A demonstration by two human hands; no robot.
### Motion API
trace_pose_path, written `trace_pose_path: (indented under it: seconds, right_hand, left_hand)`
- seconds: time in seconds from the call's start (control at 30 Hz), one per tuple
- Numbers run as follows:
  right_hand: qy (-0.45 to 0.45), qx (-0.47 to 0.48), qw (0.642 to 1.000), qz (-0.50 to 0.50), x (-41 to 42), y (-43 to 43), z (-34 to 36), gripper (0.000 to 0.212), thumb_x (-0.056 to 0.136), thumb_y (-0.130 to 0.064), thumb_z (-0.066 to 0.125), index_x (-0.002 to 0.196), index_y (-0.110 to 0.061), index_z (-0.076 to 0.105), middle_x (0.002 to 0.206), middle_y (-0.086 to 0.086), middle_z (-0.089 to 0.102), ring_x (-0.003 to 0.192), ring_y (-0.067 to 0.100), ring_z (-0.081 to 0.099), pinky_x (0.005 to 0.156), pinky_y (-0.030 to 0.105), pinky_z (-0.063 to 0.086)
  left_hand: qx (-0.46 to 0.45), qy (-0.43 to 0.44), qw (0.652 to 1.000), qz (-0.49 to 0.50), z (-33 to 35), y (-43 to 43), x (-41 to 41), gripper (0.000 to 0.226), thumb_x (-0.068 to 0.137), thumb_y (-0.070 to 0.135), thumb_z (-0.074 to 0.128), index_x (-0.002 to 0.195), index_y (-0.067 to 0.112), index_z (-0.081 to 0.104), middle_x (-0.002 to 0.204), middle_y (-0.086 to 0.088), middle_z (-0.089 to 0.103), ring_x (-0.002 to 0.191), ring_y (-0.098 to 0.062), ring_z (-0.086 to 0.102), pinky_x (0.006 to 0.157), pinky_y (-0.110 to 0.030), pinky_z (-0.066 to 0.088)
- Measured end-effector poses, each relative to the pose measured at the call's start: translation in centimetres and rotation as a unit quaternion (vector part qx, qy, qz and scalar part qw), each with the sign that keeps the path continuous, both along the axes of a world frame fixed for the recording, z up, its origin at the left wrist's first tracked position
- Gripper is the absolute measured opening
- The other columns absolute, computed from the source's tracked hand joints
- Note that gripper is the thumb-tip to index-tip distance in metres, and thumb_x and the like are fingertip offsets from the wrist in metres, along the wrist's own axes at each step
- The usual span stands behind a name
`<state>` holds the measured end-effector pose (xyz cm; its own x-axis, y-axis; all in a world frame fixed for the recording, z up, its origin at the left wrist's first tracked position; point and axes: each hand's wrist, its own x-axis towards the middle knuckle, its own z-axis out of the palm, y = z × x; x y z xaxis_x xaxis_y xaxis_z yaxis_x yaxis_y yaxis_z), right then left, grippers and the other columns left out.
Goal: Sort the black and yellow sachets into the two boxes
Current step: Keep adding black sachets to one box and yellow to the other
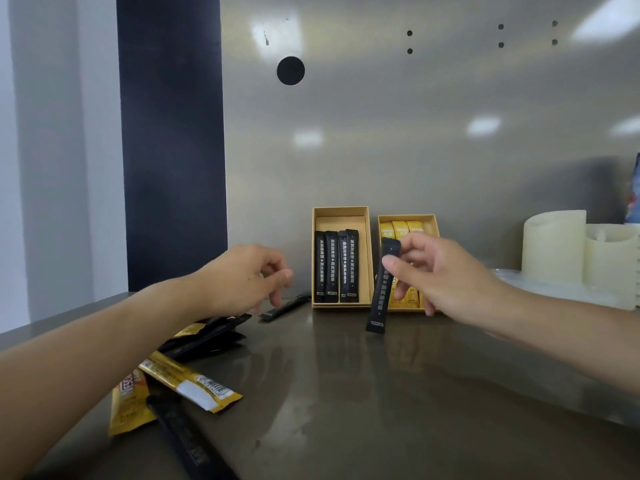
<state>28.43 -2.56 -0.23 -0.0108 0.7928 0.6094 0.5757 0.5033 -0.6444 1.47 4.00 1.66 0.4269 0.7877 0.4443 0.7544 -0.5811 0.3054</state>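
Two open tan boxes stand at the back of the table. The left box (341,214) holds several black sachets (336,268) standing side by side. The right box (429,220) holds yellow sachets (401,229). My right hand (446,275) pinches a black sachet (381,299) by its upper part, hanging upright in front of the right box. My left hand (242,275) hovers with curled fingers over a pile of black sachets (207,336), holding nothing. One black sachet (284,308) lies alone near the left box. Loose yellow sachets (194,382) lie at the near left.
A long black sachet (183,441) lies at the near edge beside a yellow one (128,407). Cream plastic cylinders (554,244) on a clear tray (561,289) stand at the right. A metal wall rises behind the boxes, with a dark panel (173,140) at left.
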Motion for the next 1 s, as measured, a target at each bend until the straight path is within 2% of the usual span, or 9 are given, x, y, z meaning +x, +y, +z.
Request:
trace_pose_path:
  seconds: [0.07, 0.17, 0.3, 0.37, 0.47, 0.57, 0.7, 0.9, 1.0]
  right_hand:
    - [-0.013, -0.004, 1.0, -0.003, -0.2, 0.2, -0.5, 0.015, 0.098, -0.028, 0.063, 0.1, -0.014, 0.06, 0.092, 0.001, 0.072, 0.057, 0.005, 0.068, 0.04, 0.027, 0.046]
    - [-0.018, -0.01, 1.0, -0.008, -0.5, 0.3, -0.6, 0.017, 0.095, -0.029, 0.066, 0.103, -0.015, 0.061, 0.094, -0.001, 0.072, 0.062, 0.008, 0.071, 0.04, 0.027, 0.048]
    - [-0.011, -0.011, 1.0, -0.001, -0.9, 0.4, -0.5, 0.016, 0.094, -0.027, 0.068, 0.104, -0.015, 0.062, 0.091, 0.0, 0.071, 0.062, 0.007, 0.07, 0.04, 0.027, 0.048]
    - [-0.017, -0.023, 1.0, 0.006, -1.0, 0.5, -0.7, 0.015, 0.094, -0.026, 0.068, 0.102, -0.015, 0.062, 0.09, 0.0, 0.071, 0.064, 0.009, 0.071, 0.041, 0.029, 0.049]
    - [-0.02, -0.037, 0.999, 0.004, -1.0, 0.5, -1.0, 0.016, 0.095, -0.027, 0.067, 0.102, -0.013, 0.063, 0.093, 0.001, 0.072, 0.069, 0.015, 0.075, 0.042, 0.03, 0.051]
    - [0.001, -0.042, 0.999, -0.001, -0.9, 0.5, -0.9, 0.019, 0.095, -0.026, 0.067, 0.104, -0.01, 0.063, 0.096, 0.004, 0.072, 0.072, 0.018, 0.077, 0.042, 0.028, 0.052]
    - [0.015, -0.04, 0.999, -0.011, -0.8, 0.4, -0.7, 0.02, 0.094, -0.027, 0.068, 0.105, -0.011, 0.064, 0.099, 0.002, 0.072, 0.074, 0.016, 0.076, 0.043, 0.027, 0.053]
    - [0.033, -0.046, 0.998, -0.012, -1.2, 0.5, -0.9, 0.02, 0.094, -0.027, 0.068, 0.102, -0.009, 0.065, 0.102, 0.005, 0.07, 0.069, 0.013, 0.075, 0.043, 0.026, 0.054]
    - [0.038, -0.054, 0.998, -0.003, -1.4, 0.4, -0.9, 0.02, 0.094, -0.027, 0.068, 0.101, -0.008, 0.065, 0.101, 0.005, 0.07, 0.069, 0.014, 0.075, 0.043, 0.027, 0.053]
  left_hand:
    - [0.045, 0.045, 0.996, 0.054, 0.0, 0.4, -0.3, 0.017, 0.1, 0.038, 0.054, 0.091, 0.031, 0.065, 0.08, 0.013, 0.073, 0.063, -0.005, 0.064, 0.075, -0.037, 0.059]
    - [0.084, 0.089, 0.986, 0.115, -0.5, 0.8, -0.2, 0.013, 0.098, 0.043, 0.053, 0.099, 0.034, 0.063, 0.097, 0.015, 0.068, 0.084, -0.008, 0.063, 0.083, -0.038, 0.057]
    - [0.008, 0.138, 0.982, 0.125, -2.2, 1.4, 0.5, 0.034, 0.098, 0.049, 0.05, 0.121, 0.027, 0.063, 0.117, 0.004, 0.068, 0.105, -0.017, 0.065, 0.096, -0.041, 0.053]
    - [-0.02, 0.161, 0.98, 0.119, -2.5, 1.5, 0.7, 0.037, 0.099, 0.048, 0.051, 0.122, 0.025, 0.065, 0.118, 0.001, 0.069, 0.103, -0.019, 0.066, 0.097, -0.041, 0.053]
    - [0.005, 0.176, 0.976, 0.131, -2.5, 1.4, 0.8, 0.026, 0.1, 0.034, 0.052, 0.117, 0.023, 0.069, 0.115, -0.002, 0.069, 0.095, -0.02, 0.065, 0.091, -0.04, 0.056]
    - [0.031, 0.214, 0.965, 0.15, -2.4, 1.3, 0.9, 0.027, 0.099, 0.024, 0.048, 0.121, 0.02, 0.065, 0.12, -0.005, 0.066, 0.104, -0.026, 0.065, 0.093, -0.042, 0.056]
    - [0.022, 0.275, 0.948, 0.161, -1.9, 0.6, 0.7, 0.034, 0.098, 0.027, 0.047, 0.128, 0.016, 0.056, 0.125, -0.008, 0.062, 0.109, -0.029, 0.063, 0.096, -0.042, 0.052]
    - [0.038, 0.281, 0.946, 0.157, -1.9, 0.5, 0.6, 0.032, 0.101, 0.042, 0.046, 0.108, 0.017, 0.065, 0.114, -0.005, 0.065, 0.101, -0.027, 0.064, 0.089, -0.04, 0.053]
    - [0.047, 0.297, 0.94, 0.161, -1.8, 0.5, 0.6, 0.022, 0.102, 0.034, 0.045, 0.1, 0.016, 0.058, 0.114, -0.007, 0.063, 0.102, -0.029, 0.063, 0.086, -0.04, 0.052]
